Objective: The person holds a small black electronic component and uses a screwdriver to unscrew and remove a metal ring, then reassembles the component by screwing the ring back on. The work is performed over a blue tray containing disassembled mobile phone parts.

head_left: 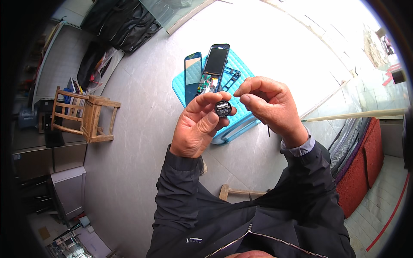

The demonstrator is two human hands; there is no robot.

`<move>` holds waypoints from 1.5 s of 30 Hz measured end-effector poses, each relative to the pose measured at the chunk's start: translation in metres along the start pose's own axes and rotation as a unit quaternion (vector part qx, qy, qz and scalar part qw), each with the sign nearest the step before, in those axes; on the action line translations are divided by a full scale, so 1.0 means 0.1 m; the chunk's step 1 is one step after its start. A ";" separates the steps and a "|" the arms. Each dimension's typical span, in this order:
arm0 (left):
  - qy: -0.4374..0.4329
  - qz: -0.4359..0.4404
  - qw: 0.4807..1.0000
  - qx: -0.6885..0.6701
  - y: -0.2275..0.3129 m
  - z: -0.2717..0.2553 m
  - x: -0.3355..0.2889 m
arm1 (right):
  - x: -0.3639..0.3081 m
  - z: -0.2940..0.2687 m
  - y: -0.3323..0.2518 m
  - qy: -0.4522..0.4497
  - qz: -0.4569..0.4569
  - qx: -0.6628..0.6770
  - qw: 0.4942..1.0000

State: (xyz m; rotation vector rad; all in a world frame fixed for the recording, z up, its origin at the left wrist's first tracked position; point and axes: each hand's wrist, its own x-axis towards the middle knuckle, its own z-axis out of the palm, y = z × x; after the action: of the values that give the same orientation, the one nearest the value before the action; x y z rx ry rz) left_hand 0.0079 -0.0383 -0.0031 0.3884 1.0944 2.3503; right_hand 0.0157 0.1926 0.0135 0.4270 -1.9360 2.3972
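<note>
Between the thumb and fingers of my left hand is a small round black part with a silvery piece and fine print on its face. My right hand is just to its right, thumb and forefinger pinched together. A thin dark tip shows below that palm; what it belongs to is hidden. Beyond my hands, an opened phone-like device lies on a light blue plastic stool, its green circuit board bare. A dark glass panel lies left of it, a black frame right of it.
A wooden chair stands on the grey tiled floor at left, near shelves and cabinets. Part of a wooden seat shows between my legs. A red textured mat leans at right. A black bag-like bundle is at the far left.
</note>
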 end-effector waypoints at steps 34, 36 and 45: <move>0.026 -0.035 0.998 0.037 0.00 0.05 0.01 | 0.05 0.01 -0.11 -0.068 -0.120 -0.211 0.968; 0.027 -0.039 0.998 0.038 0.00 0.04 0.01 | 0.08 0.02 -0.09 -0.066 -0.181 -0.239 0.952; 0.012 -0.033 0.999 0.028 -0.01 0.05 0.02 | 0.06 0.04 -0.09 -0.060 -0.237 -0.301 0.922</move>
State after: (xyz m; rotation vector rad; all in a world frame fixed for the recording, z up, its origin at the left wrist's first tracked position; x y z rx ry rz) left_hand 0.0084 -0.0336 -0.0003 0.3392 1.1687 2.2757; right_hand 0.0129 0.1894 0.0241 0.8819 -2.1612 1.4284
